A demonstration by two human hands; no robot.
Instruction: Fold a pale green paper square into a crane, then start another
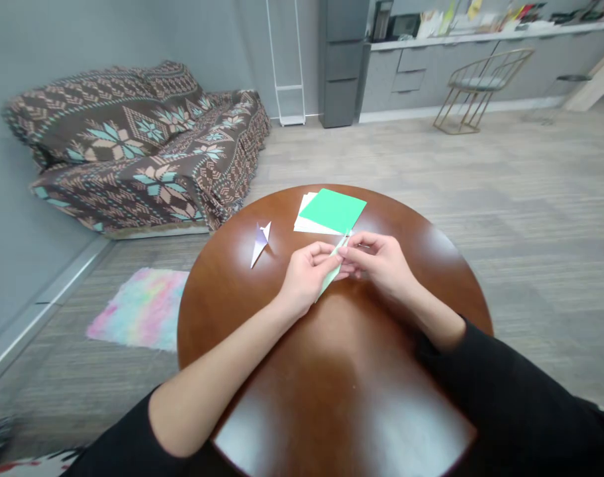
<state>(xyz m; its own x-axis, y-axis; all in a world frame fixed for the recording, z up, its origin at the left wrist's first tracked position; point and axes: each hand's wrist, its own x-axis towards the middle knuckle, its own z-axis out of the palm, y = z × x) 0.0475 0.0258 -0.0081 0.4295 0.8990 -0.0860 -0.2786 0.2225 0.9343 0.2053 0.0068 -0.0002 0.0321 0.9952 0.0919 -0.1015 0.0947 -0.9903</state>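
Two bare hands are met over the round brown wooden surface [342, 397]: a narrow folded strip of pale green paper [332, 268] is pinched by the left hand [306, 275] and the right hand [381, 262], each grip clenched on it. Just beyond, a stack of green and white square paper sheets [329, 212] is laid flat, and a small folded white paper crane [260, 242] is set to the left.

Just beyond the right hand [381, 265], a stack of paper sheets [332, 212] lies flat on the table [342, 384], blocking a straight slide forward. Off to the left of the left hand [306, 275], a small folded paper figure [260, 242] stands apart, with bare wood between. Nearer than both hands, the tabletop lies open except for the forearms.
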